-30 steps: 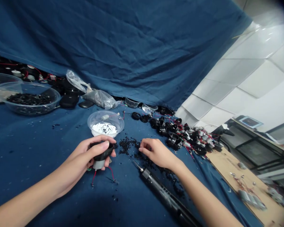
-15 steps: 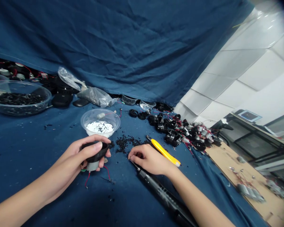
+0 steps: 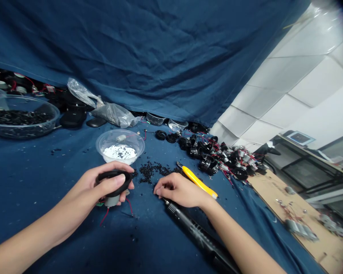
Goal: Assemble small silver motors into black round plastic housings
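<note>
As the left hand [image 3: 104,182] grips a motor [image 3: 112,201], the right hand [image 3: 180,191] rests.

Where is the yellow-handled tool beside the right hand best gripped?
Grip the yellow handle around its middle from above, probably with the right hand, which lies just below it. It lies flat and slim on the blue cloth, so a grip closes across it, clear of the narrow upper-left tip.

left hand [image 3: 104,184] in a closed grip, right hand [image 3: 178,191] palm down
</note>
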Available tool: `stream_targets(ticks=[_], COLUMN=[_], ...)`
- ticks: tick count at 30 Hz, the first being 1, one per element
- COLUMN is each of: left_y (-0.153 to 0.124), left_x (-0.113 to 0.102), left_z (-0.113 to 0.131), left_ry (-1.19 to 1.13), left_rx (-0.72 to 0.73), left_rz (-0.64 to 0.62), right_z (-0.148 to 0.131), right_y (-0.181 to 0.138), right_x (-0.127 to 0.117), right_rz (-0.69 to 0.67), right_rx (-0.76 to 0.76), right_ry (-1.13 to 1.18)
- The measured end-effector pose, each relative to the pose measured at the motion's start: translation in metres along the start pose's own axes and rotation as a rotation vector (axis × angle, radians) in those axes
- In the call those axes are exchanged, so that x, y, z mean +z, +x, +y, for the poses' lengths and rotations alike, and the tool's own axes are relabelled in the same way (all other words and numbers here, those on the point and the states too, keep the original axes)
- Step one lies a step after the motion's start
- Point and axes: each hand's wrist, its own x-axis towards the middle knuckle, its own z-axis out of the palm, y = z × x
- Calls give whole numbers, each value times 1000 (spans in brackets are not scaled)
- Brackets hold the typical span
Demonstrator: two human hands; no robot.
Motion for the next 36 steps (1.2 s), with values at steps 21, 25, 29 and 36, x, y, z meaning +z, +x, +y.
stream_targets(ticks=[21, 25, 29, 36], left_y=[3, 3, 3, 3], left_x=[-3, -3, -3, -3], left_z=[-4, -5, -6, -5], left_ry=[-4, 7, -3, 0], left_rx=[19, 18, 15, 20], left_rz=[-49, -62, -67, -58], right_z=[-14, -17, -17, -12], right_y=[-2, -2, -2, 1], right_x=[11, 15, 20, 22], right_rz=[46, 61, 121, 184], right_rx=[16, -3, 27, 66], right_ry=[-199, -264, -267, -179])
